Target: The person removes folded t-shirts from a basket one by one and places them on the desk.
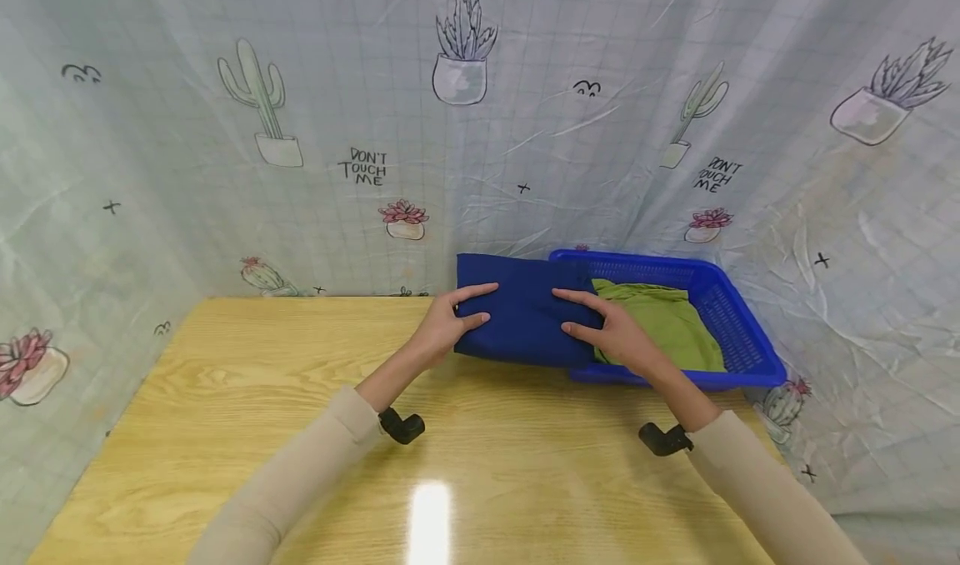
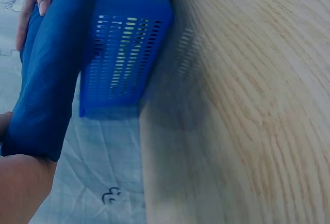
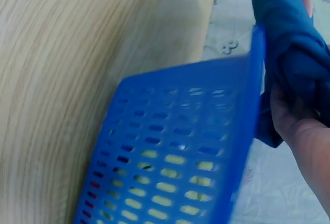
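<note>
A folded navy-blue cloth (image 1: 517, 323) is held up above the table, its right end overlapping the left side of a blue plastic basket (image 1: 750, 319) in the head view. My left hand (image 1: 442, 330) grips the cloth's left end, thumb and fingers spread over the near face. At the other end my right hand (image 1: 621, 333) holds it the same way, in front of the basket. Seen from the left wrist, the cloth (image 2: 49, 69) is a thick folded bundle beside the basket's slotted wall (image 2: 124, 59). A green cloth (image 1: 663, 323) lies inside the basket.
The wooden table (image 1: 315, 365) ends at a hanging curtain (image 1: 517, 132) printed with cacti, which also runs along both sides. The basket stands at the table's back right, close to the curtain. Black wrist mounts (image 1: 402, 426) stick out below the sleeves.
</note>
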Demonstrator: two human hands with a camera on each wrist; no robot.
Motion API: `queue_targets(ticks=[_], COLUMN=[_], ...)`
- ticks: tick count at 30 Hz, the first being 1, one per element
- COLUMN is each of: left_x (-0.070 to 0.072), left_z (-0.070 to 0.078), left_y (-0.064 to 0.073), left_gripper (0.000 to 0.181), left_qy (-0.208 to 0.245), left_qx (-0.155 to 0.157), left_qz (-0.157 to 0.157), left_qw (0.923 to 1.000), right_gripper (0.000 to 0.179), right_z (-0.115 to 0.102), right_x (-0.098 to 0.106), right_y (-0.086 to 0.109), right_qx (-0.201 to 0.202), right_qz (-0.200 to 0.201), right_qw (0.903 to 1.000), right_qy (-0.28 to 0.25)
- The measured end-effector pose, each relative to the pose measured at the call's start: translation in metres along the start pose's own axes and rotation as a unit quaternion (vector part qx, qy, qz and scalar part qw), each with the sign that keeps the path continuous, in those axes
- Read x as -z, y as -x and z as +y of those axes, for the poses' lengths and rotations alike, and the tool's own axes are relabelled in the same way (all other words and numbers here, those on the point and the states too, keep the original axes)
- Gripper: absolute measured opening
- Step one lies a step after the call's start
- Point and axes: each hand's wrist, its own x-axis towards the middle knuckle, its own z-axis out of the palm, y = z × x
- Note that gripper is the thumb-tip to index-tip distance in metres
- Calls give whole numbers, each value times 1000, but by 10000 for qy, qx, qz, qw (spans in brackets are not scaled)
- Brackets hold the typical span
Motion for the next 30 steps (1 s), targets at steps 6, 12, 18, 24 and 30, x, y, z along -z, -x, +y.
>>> queue_targets(ticks=[6, 12, 18, 24, 30], left_x=[16, 39, 68, 96, 125], left_z=[6, 11, 12, 12, 10], left_y=[13, 29, 45, 60, 75], left_gripper=[49, 48, 49, 48, 49], left_qy=[-53, -413, -680, -897, -1410], left_qx=[-235, -275, -288, -225, -180], left_qz=[93, 179, 386, 611, 831], left_qw=[9997, 9986, 9965, 9938, 9864], right_gripper=[54, 55, 56, 57, 57], right_z=[-13, -27, -38, -50, -64], right_x=[-12, -29, -50, -75, -100], right_y=[-4, -13, -33, -55, -75], right_qx=[324, 521, 828, 1031, 1177], right_qz=[207, 234, 202, 235, 159], right_qw=[9992, 9983, 9962, 9940, 9927], right_qy=[139, 113, 183, 266, 188])
